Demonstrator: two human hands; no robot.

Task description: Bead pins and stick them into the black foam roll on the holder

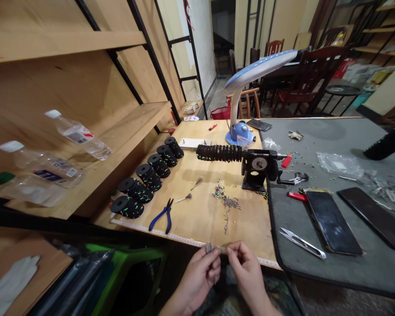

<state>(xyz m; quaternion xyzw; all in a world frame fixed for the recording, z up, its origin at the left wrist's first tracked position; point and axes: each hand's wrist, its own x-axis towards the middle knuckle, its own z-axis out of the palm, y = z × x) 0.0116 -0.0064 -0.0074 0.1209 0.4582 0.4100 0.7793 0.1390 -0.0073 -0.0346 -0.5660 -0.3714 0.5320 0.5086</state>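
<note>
My left hand (pixel 204 268) is closed around a small greyish bundle (pixel 210 249), too small to name, at the table's front edge. Beside it, my right hand (pixel 245 266) pinches thumb against fingers, and what is between them cannot be made out. The fingertips of both hands are close together. Just beyond lie small metal pieces (pixel 226 227) and a pile of coloured beads (pixel 219 190) with grey metal bits (pixel 232 202). Blue-handled pliers (pixel 162 218) rest to the left of the pile. Two small brushes (pixel 184 198) lie behind the pliers.
Black bead-dotted rolls (pixel 127 207) line the left side. A hand-cranked winder (pixel 255 169) carries a wound black roll (pixel 219 153), with a blue lamp (pixel 239 131) behind. On the grey mat (pixel 303 281) are thread snips (pixel 303 242) and phones (pixel 334 223). Shelves with bottles (pixel 79 135) stand left.
</note>
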